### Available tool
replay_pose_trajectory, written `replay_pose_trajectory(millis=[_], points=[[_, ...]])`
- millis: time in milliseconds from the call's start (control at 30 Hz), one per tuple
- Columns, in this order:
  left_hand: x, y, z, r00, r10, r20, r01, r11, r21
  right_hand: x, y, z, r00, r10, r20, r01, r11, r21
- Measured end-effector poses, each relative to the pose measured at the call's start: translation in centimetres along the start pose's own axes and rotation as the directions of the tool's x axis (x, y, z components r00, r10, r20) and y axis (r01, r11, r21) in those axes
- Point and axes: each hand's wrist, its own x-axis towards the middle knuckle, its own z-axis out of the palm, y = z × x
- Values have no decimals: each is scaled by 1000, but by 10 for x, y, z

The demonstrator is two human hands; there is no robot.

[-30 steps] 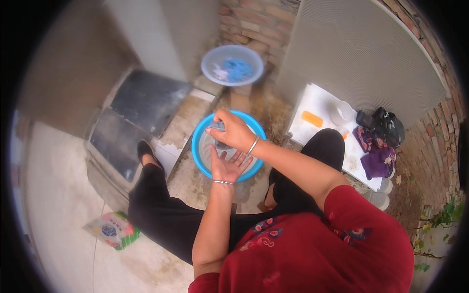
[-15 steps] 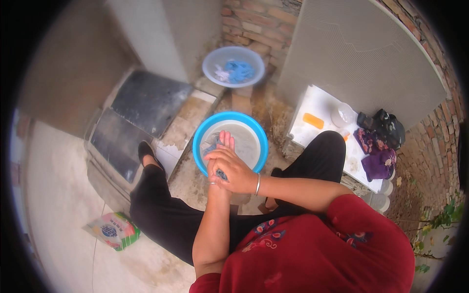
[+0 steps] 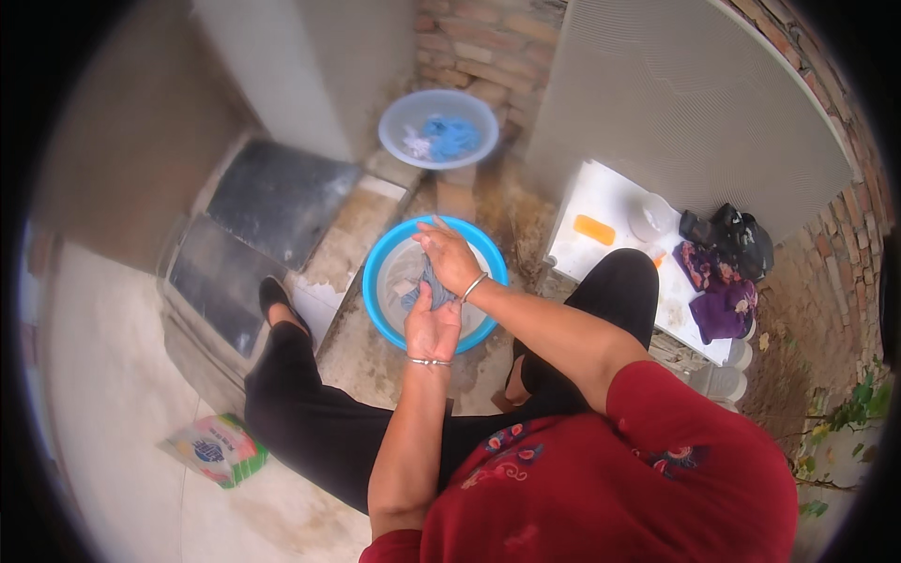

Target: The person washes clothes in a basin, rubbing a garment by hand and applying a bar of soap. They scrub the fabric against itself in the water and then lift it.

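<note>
Partly spread right-hand fingers and an upturned left palm make my grip: a bunched grey-blue cloth (image 3: 439,289) lies between my left hand (image 3: 433,330) and right hand (image 3: 450,260), over the blue-rimmed basin (image 3: 370,289). Whether either hand pinches it, I cannot tell. Stained floor (image 3: 352,364) bears the basin; beyond stands a brick wall (image 3: 474,47). Compared with half a second ago, my hands are unclasped and farther out over the basin. The cloth's visible length runs roughly away from me, toward my right hand.
</note>
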Motion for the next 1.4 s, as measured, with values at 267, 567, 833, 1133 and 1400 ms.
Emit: replay_pose_trajectory(millis=[267, 567, 833, 1133, 1400], points=[[-7, 17, -4, 995, 39, -86, -61, 964, -258, -48, -29, 46, 994, -100, -42, 100, 995, 4], [-11, 16, -39, 932, 240, 270, -119, 909, -399, -76, -56, 37, 916, -373, 147, 362, 927, 98], [-8, 24, -13, 998, 61, 23, -52, 954, -296, -71, -57, 32, 958, -283, 36, 284, 959, -7], [-4, 20, 6, 989, -53, -135, 41, 995, -86, -34, -23, 28, 995, -73, -72, 90, 956, 279], [2, 0, 0, 999, 4, -48, -3, 1000, 29, -19, -6, 15, 997, 12, 82, -9, 999, -39]])
